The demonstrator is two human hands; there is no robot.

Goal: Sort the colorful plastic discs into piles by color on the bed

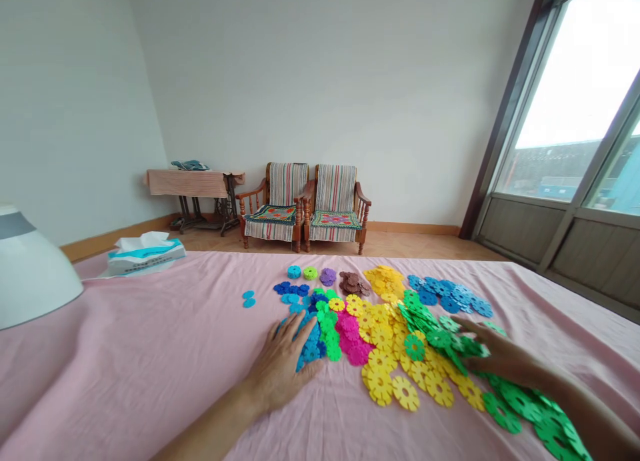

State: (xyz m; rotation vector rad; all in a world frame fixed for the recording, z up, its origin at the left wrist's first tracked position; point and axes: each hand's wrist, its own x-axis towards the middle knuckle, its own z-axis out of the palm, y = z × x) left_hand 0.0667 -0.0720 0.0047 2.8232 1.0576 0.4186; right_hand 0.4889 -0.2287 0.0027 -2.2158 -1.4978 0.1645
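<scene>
My left hand (286,362) lies with fingers spread over light blue notched plastic discs (311,344) at the left of a colourful heap. My right hand (493,351) reaches over the green discs (443,337) on the right, fingers apart and partly touching them; its fingertips are partly hidden. Between the hands spread yellow discs (383,337), magenta discs (353,339) and bright green discs (328,331). Behind them sit brown discs (355,284), orange-yellow discs (387,281) and blue discs (450,294). Small stacks in turquoise (294,272), lime (311,273) and purple (328,277) stand at the back.
A pink cloth (175,354) with wrinkles covers the table. At the left are a tissue pack (146,254) and a white rounded object (35,274). Beyond the table stand two wooden armchairs (333,211), a cloth-covered sewing table (193,183) and, at the right, a window (555,147).
</scene>
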